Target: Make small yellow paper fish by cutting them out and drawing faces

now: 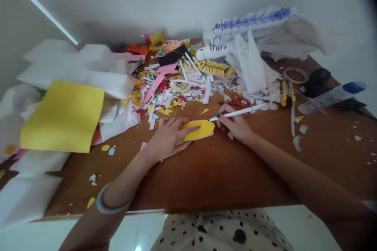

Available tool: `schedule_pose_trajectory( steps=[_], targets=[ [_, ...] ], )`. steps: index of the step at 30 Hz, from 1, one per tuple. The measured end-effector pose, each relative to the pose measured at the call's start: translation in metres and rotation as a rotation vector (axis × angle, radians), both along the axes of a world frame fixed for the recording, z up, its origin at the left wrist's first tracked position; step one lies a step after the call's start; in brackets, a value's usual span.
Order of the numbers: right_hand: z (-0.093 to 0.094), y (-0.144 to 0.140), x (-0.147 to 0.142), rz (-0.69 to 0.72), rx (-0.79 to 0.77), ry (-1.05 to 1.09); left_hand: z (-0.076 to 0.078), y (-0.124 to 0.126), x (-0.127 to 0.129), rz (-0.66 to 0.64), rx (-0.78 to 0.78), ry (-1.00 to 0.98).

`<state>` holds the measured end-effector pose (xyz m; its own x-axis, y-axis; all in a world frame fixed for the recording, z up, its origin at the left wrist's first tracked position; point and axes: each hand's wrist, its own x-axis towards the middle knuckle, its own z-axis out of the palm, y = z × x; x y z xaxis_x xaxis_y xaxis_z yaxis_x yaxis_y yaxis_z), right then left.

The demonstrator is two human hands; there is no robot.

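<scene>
Yellow cutout [207,128] held by left hand [171,135], right grip [235,126] pinching pen [246,111]

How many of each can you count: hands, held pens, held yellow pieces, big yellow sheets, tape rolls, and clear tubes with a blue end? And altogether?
Hands, left hand and right hand: 2
Held white pen: 1
Held yellow piece: 1
Big yellow sheet: 1
Tape roll: 1
Clear tube with a blue end: 1
Total: 7

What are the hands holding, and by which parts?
The right hand holds a slim white plastic-looking pen near its tip; the left hand holds a flat round-ended yellow piece, perhaps paper, by its left end.
</scene>
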<state>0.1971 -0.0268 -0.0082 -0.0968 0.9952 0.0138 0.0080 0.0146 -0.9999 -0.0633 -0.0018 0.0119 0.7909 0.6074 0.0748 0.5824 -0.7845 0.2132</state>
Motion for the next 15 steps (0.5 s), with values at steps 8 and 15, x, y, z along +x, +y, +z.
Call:
schedule_pose_trajectory(
  steps=[8,15],
  targets=[
    [-0.0033,-0.0001,0.0011,0.034,0.074,-0.103,0.0,-0.004,-0.0005,-0.034,0.099,0.038],
    [-0.0029,-0.0004,0.0013,0.011,0.076,-0.135,0.0008,-0.0048,0.0003,-0.011,0.083,0.03]
  ],
)
